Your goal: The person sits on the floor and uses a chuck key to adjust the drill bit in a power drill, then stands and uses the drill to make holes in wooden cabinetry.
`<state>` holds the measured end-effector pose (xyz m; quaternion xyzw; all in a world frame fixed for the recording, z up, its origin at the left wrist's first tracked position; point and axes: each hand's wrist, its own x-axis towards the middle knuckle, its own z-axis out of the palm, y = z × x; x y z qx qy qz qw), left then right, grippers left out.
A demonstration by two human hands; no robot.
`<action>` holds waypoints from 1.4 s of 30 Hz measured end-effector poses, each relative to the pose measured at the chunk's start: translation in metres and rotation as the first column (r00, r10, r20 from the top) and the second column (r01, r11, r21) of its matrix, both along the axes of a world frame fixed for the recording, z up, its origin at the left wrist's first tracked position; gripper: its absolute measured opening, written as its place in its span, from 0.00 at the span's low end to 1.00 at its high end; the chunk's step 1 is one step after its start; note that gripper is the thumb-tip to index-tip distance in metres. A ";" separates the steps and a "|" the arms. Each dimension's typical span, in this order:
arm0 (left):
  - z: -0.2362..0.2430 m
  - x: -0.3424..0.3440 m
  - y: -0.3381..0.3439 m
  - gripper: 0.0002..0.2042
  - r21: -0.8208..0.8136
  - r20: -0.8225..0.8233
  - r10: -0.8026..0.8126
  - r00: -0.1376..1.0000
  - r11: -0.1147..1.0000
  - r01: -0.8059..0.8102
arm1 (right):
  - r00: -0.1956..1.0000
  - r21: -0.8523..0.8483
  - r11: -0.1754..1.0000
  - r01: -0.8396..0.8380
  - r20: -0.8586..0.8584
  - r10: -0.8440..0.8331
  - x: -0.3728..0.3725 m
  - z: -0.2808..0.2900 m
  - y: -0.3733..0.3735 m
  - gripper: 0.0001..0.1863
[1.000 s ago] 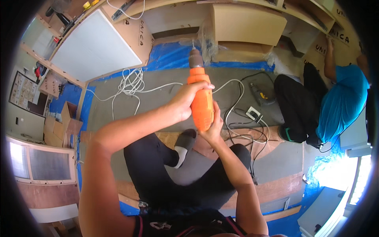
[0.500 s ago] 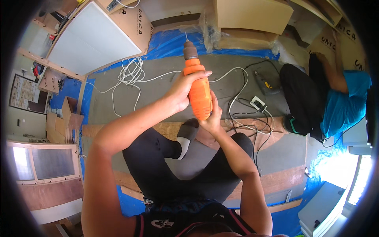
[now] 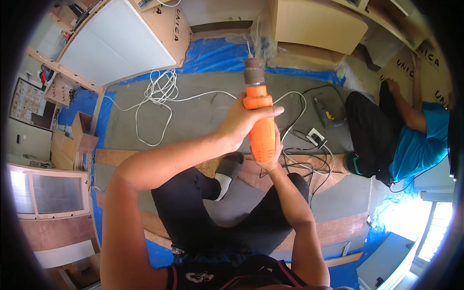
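An orange power drill (image 3: 261, 133) with a dark chuck (image 3: 253, 72) and a thin pale bit points away from me toward the cabinets. My left hand (image 3: 239, 121) is wrapped round the front of its body, thumb across the top. My right hand (image 3: 273, 157) holds the rear from beneath, partly hidden by the drill. Below it are my bent legs in dark trousers and a dark slipper (image 3: 231, 166). Right of the drill, a white power strip (image 3: 315, 137) lies among tangled cables near a grey-and-yellow drill (image 3: 326, 113).
A person in a teal shirt (image 3: 420, 150) sits at the right, hands at cardboard-covered cabinets. Wooden cabinets (image 3: 319, 24) and a white panel (image 3: 116, 38) line the back, above blue sheeting (image 3: 203, 58). A coiled white cable (image 3: 159, 89) lies on the grey floor. Boards (image 3: 72, 145) stand at left.
The drill and both hands swung up and left, then moved back down and right. The other person lowered a raised arm and leaned toward the cabinet.
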<state>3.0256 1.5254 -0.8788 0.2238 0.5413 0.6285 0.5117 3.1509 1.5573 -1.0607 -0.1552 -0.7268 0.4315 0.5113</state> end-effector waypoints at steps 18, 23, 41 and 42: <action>-0.015 -0.011 0.039 0.23 -0.070 -0.085 -0.140 0.986 0.988 0.134 | 0.978 -0.557 0.804 -0.208 -0.145 0.152 -0.031 -0.064 0.023 0.49; -0.009 -0.010 0.049 0.21 -0.154 -0.085 -0.138 0.987 0.980 0.124 | 0.965 -0.571 0.780 -0.257 -0.193 0.177 -0.035 -0.076 0.025 0.50; -0.034 -0.018 0.125 0.14 -0.118 0.161 -0.014 0.987 0.992 0.033 | 0.966 -0.391 0.885 0.254 0.143 -0.214 -0.031 0.016 0.054 0.44; -0.045 -0.019 0.127 0.14 -0.126 0.173 -0.036 0.984 0.990 0.058 | 0.966 -0.444 0.861 0.249 0.182 -0.186 -0.028 0.015 0.058 0.44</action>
